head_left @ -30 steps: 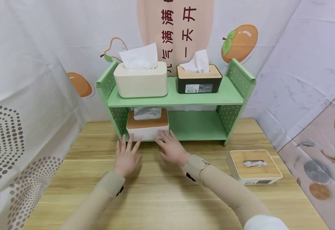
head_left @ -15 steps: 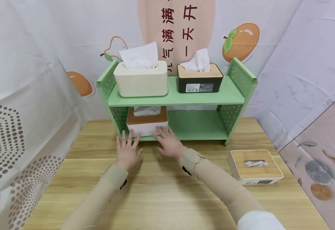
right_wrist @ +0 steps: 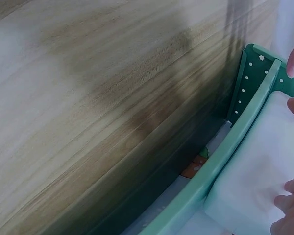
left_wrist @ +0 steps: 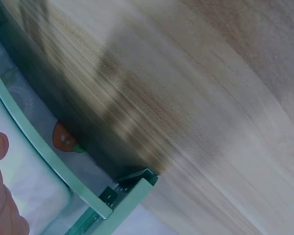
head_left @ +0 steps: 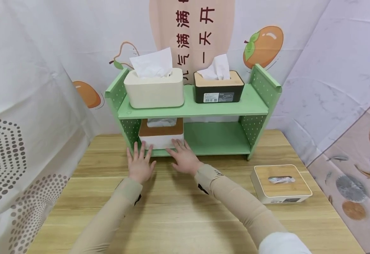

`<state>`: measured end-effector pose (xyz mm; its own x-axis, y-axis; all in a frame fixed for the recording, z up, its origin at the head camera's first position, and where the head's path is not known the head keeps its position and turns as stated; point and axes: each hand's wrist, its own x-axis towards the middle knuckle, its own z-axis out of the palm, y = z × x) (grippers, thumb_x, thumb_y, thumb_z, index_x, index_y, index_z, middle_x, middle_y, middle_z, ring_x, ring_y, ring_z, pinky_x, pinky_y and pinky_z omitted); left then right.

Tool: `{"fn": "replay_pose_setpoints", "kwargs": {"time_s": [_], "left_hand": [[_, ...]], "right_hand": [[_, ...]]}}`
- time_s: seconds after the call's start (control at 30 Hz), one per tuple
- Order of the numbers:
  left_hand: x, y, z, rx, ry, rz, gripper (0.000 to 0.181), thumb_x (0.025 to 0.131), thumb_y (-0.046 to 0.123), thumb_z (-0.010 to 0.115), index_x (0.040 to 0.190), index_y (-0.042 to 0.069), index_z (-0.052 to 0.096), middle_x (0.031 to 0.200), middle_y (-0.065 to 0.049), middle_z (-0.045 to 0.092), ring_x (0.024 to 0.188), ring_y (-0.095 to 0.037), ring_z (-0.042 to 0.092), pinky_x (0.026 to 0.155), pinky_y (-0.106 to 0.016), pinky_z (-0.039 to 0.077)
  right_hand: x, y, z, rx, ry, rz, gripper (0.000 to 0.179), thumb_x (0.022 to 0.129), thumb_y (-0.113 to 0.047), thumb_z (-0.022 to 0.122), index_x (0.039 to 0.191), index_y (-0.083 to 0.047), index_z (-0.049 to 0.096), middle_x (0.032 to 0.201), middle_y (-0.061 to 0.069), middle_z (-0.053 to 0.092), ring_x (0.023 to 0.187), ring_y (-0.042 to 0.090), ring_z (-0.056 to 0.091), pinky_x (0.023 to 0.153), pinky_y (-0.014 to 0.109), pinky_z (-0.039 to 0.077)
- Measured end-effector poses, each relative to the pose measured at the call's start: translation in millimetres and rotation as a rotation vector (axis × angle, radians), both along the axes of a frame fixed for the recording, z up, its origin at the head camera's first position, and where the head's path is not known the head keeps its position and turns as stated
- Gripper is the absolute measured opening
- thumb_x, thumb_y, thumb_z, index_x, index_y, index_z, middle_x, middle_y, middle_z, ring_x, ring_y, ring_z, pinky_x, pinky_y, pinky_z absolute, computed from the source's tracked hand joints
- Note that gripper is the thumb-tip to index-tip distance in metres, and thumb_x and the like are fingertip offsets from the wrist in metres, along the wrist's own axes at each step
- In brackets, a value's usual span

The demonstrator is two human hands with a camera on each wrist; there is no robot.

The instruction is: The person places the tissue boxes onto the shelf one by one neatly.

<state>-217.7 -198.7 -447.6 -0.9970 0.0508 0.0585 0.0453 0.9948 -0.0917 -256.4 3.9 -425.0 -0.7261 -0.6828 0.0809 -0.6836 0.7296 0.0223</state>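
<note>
A white tissue box with a brown wooden lid [head_left: 166,141] sits at the left end of the lower board of a green two-tier shelf [head_left: 218,137]. A tissue pokes from its top, partly hidden by the upper board. My left hand [head_left: 140,168] has its spread fingers at the left of the box's front. Against the right part of that front, the straight fingers of my right hand [head_left: 186,158] press. In the left wrist view, the pale box front [left_wrist: 27,171] lies beside a finger. Several fingertips touch the white box face [right_wrist: 250,171] in the right wrist view.
On the upper board stand a cream tissue box [head_left: 154,93] and a black tissue box with a wooden lid [head_left: 218,92]. Another wood-topped tissue box [head_left: 281,183] lies on the wooden table [head_left: 178,225] at the right. A printed cloth [head_left: 210,31] hangs behind.
The white tissue box has slid back, deeper onto the lower board. Both hands have followed it forward, fingers still at its front.
</note>
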Motion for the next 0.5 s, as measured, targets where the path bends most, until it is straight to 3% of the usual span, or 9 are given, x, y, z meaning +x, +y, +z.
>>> {"fn": "replay_pose_setpoints", "kwargs": {"time_s": [0.27, 0.5], "left_hand": [[-0.9, 0.0, 0.4, 0.002, 0.004, 0.0, 0.068, 0.099, 0.048, 0.036, 0.154, 0.018, 0.009, 0.159, -0.017, 0.001, 0.146, -0.038, -0.003, 0.112, -0.062, -0.004], [3.5, 1.1, 2.0, 0.094, 0.031, -0.009, 0.068, 0.1, 0.045, 0.038, 0.154, 0.016, 0.01, 0.159, -0.017, -0.006, 0.146, -0.036, -0.007, 0.114, -0.057, -0.007]], "right_hand": [[3.5, 0.8, -0.9, -0.004, 0.018, -0.012, 0.062, 0.092, -0.04, 0.06, 0.147, -0.021, 0.037, 0.156, 0.017, 0.021, 0.143, 0.033, 0.022, 0.117, 0.049, 0.015], [6.1, 6.5, -1.0, -0.017, 0.011, -0.046, 0.061, 0.092, -0.039, 0.059, 0.146, -0.021, 0.037, 0.155, 0.017, 0.023, 0.142, 0.035, 0.023, 0.117, 0.047, 0.015]]}}
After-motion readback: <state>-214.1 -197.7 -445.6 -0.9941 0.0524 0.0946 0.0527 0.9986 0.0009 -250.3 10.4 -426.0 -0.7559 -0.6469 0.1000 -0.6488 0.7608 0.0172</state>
